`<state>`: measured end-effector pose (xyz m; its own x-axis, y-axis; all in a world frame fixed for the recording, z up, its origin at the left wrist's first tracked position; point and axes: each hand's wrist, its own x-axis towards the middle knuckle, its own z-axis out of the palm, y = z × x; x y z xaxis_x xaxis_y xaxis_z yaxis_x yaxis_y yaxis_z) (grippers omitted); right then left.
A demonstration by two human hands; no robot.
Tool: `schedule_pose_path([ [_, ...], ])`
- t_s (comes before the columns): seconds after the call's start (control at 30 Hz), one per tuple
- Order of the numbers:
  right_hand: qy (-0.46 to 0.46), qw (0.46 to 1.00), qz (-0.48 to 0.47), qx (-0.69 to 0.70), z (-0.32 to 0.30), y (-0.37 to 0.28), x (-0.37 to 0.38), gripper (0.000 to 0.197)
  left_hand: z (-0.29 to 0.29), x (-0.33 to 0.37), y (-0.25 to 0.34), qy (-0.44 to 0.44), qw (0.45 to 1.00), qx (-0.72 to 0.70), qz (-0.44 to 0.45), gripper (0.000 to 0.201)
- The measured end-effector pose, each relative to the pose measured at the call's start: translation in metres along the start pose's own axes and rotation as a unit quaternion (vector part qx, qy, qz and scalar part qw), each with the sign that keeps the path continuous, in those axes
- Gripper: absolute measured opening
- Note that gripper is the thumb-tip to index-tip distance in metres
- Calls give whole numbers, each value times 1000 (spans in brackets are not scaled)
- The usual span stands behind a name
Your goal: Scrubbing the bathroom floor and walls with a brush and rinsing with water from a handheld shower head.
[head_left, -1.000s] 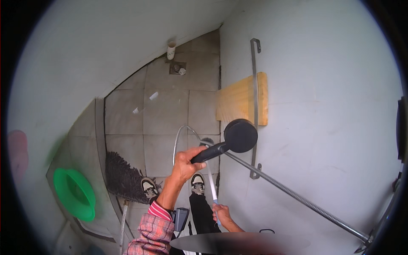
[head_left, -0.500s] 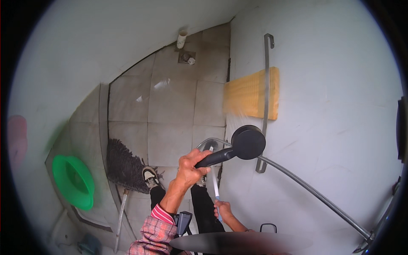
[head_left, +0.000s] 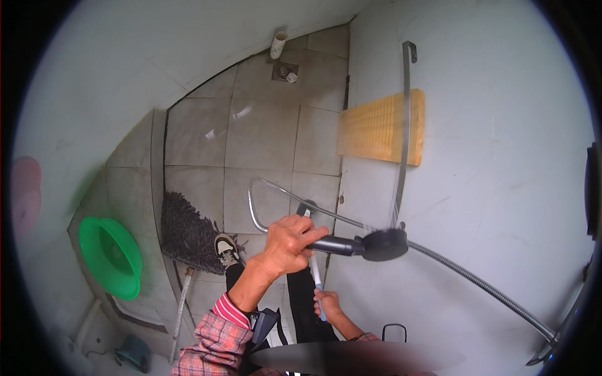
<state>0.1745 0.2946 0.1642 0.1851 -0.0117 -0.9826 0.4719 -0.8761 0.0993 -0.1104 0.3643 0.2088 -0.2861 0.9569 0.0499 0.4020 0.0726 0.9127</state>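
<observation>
My left hand (head_left: 290,245) is wrapped round the handle of a black shower head (head_left: 385,245), held out to the right by the wall. Fine water streaks leave it toward the wall and the metal bar. Its silver hose (head_left: 467,279) loops over the floor behind my hand and runs to a fitting at the lower right. Lower down, my right hand (head_left: 328,305) grips the white and blue handle of a brush (head_left: 315,276). The brush's dark head (head_left: 306,205) is partly hidden behind my left hand, and I cannot tell whether it touches the floor.
A ridged yellow wooden washboard (head_left: 375,128) stands against the right wall behind a metal bar (head_left: 404,138). A shaggy grey mop (head_left: 188,235) lies by my shoe (head_left: 226,249). A green basin (head_left: 110,257) is at the left. A floor drain (head_left: 284,72) and white pipe (head_left: 278,45) are at the far end.
The shower head has moved right and slightly down and tilted, its spray now nearer the metal bar. The hose loop on the left has widened. My right hand still holds the brush.
</observation>
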Motion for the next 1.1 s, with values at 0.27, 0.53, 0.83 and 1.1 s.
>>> schedule_pose_path([
  [0.27,-4,1000,-12,-13,0,9,-1,30,-5,6,12,22,993,88,73,47],
  [0.53,14,1000,-12,3,11,5,-12,28,-6,13,17,46,990,92,94,49],
  [0.83,61,998,-20,-28,13,-12,-37,28,-4,4,20,81,995,8,50,51],
  [1.1,104,985,-120,-61,-5,-30,-30,21,-5,13,23,116,988,-88,-44,48],
])
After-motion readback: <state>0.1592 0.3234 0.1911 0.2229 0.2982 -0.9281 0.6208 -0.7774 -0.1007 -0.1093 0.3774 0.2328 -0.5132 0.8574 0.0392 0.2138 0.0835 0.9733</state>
